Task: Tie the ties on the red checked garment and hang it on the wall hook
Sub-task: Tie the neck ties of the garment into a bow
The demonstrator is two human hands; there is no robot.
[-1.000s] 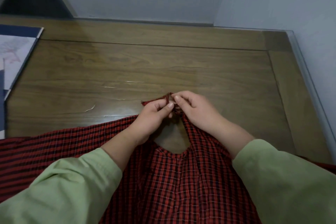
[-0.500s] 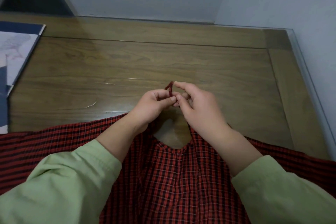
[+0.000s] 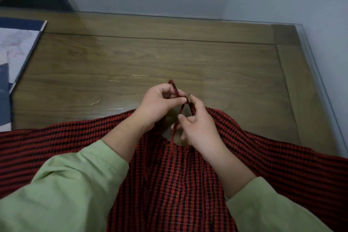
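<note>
1. Since half a second ago, our right hand dropped lower, pinching one tie.
2. Our left hand pinches the crossing ties.
3. Red checked garment lies on the tabletop.

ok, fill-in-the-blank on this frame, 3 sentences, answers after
1. Both hands pinch the thin ties of the ____ checked garment.
2. The left hand holds a small ____ of tie sticking up.
3. The person's sleeves are light ____.

Answers: red; loop; green
</note>
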